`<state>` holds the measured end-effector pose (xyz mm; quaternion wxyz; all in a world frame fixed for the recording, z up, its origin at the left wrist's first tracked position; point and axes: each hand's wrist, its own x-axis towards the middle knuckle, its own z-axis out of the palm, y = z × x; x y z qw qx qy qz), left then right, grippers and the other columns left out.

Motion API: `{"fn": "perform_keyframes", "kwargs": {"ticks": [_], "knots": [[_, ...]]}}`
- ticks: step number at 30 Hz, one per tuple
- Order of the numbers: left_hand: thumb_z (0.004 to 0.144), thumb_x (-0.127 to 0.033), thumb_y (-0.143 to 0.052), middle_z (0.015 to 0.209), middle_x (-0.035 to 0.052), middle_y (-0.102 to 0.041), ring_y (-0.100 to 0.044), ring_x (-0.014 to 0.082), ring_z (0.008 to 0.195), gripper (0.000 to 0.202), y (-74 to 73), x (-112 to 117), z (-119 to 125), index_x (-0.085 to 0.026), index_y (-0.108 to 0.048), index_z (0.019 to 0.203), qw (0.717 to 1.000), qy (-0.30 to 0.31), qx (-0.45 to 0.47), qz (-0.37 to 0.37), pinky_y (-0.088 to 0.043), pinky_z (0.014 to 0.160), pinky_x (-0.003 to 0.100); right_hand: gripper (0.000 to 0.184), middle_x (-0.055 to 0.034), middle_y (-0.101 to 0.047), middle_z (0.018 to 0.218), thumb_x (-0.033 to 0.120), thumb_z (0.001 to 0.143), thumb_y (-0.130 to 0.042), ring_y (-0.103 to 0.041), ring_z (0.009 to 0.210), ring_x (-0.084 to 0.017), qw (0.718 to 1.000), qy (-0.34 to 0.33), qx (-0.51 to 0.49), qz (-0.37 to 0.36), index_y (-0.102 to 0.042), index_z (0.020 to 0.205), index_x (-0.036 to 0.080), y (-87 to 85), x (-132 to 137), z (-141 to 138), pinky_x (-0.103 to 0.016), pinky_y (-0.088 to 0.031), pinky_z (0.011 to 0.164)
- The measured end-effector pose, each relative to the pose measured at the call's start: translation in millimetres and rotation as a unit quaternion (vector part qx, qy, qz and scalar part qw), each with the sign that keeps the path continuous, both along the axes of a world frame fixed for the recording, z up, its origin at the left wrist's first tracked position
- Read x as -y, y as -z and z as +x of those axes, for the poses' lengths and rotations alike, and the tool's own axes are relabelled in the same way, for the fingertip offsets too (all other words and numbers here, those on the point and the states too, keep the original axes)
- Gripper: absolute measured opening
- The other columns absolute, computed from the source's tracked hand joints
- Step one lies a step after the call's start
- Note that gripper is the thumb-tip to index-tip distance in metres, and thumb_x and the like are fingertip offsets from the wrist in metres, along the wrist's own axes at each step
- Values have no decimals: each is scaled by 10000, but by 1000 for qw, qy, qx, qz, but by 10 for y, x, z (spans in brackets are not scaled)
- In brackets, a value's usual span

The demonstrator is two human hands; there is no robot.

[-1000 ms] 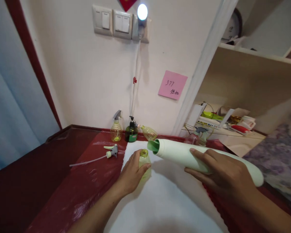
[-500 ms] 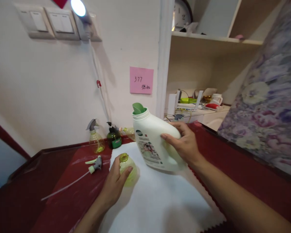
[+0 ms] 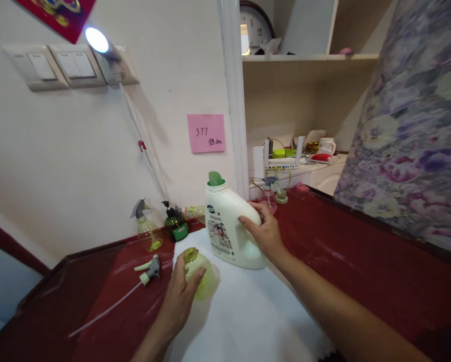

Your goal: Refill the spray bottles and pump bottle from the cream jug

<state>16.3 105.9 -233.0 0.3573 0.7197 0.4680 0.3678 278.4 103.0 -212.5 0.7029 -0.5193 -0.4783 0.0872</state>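
Gripping on both sides seems the step in hand: the left hand [image 3: 179, 292] clasps the open bottle [image 3: 206, 286], the right hand [image 3: 265, 234] the upright, uncapped jug [image 3: 227, 223]. The spray head [image 3: 153, 268] lies left of both hands. Any next move likely calls for steady grips.

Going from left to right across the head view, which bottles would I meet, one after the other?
Yellowish spray bottle, dark green pump bottle, uncapped yellow-green bottle, large pale green bottle, pink spray bottle. The lying bottle is left out, since its place overlaps.
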Motion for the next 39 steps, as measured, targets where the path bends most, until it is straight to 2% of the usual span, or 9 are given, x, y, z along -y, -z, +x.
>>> {"fn": "perform_keyframes", "kwargs": {"ticks": [4, 8, 14, 17, 21, 23, 28, 34, 39], "knots": [[901, -586, -562, 1429, 173, -554, -486, 340, 1373, 606, 4, 12, -10, -194, -456, 1350, 1000, 6, 12, -5, -336, 1167, 527, 440, -143, -597, 1245, 416, 823, -740, -539, 1221, -324, 996, 55, 63, 33, -675, 1206, 209, -190, 317, -110, -557, -391, 1111], [900, -543, -583, 1489, 185, -527, -477, 329, 1403, 634, 15, 24, -9, -187, -427, 1402, 1000, 4, 25, -5, -331, 1183, 522, 211, -73, -691, 1088, 355, 927, -629, -635, 1083, -243, 983, -79, 161, 30, -706, 1101, 264, -295, 571, -511, -416, -504, 1008], [889, -492, -598, 1614, 243, -390, -376, 332, 1499, 773, 30, 67, -14, -111, -335, 1507, 999, -2, 35, 9, -244, 1248, 520, 511, -175, -625, 1416, 291, 897, -609, -562, 1332, -320, 950, -214, 205, -100, -592, 1388, 153, 12, 364, -1043, -520, -427, 1142], [853, -497, -649, 1580, 257, -442, -430, 353, 1466, 863, 24, 75, -80, -88, -316, 1537, 999, -14, 35, -1, -313, 1218, 524, 429, -163, -681, 1334, 327, 982, -484, -629, 1248, -288, 935, -251, 207, -143, -610, 1354, 156, 147, 271, -1159, -467, -482, 1080], [705, -481, -816, 1500, 186, -568, -539, 350, 1374, 960, -63, 38, -354, -165, -423, 1521, 1000, 18, 6, 0, -434, 1139, 484, 430, -142, -687, 1303, 400, 1018, -431, -628, 1226, -285, 926, -265, 211, -167, -604, 1343, 177, 201, 294, -1207, -445, -475, 1057], [639, -449, -866, 1448, 164, -621, -576, 353, 1329, 885, -141, -12, -572, -186, -560, 1427, 999, 22, -27, 8, -461, 1108, 465, 452, -153, -684, 1288, 428, 1031, -393, -625, 1222, -301, 926, -259, 207, -181, -594, 1344, 171, 211, 310, -1204, -459, -471, 1045], [822, -413, -659, 1291, 181, -696, -642, 344, 1197, 474, -249, -236, -1074, -155, -696, 1218, 989, -82, -119, 44, -447, 1079, 495, 487, -152, -674, 1304, 466, 1041, -357, -607, 1241, -314, 926, -256, 191, -200, -571, 1370, 178, 258, 300, -1191, -464, -448, 1064], [731, -254, -686, 1135, 173, -746, -635, 377, 1162, 280, 12, -462, -1178, -178, -738, 995, 956, -150, -245, 56, -410, 1064, 498, 523, -156, -661, 1324, 476, 1038, -340, -589, 1259, -325, 925, -261, 186, -204, -560, 1390, 157, 275, 310, -1200, -480, -441, 1080], [748, -207, -635, 1064, 189, -755, -651, 394, 1105, 213, 133, -471, -1133, -179, -724, 940, 946, -188, -256, 60, -421, 1017, 515, 515, -149, -656, 1342, 448, 1042, -340, -588, 1270, -315, 926, -254, 190, -204, -556, 1410, 158, 242, 326, -1208, -464, -450, 1086]]}}
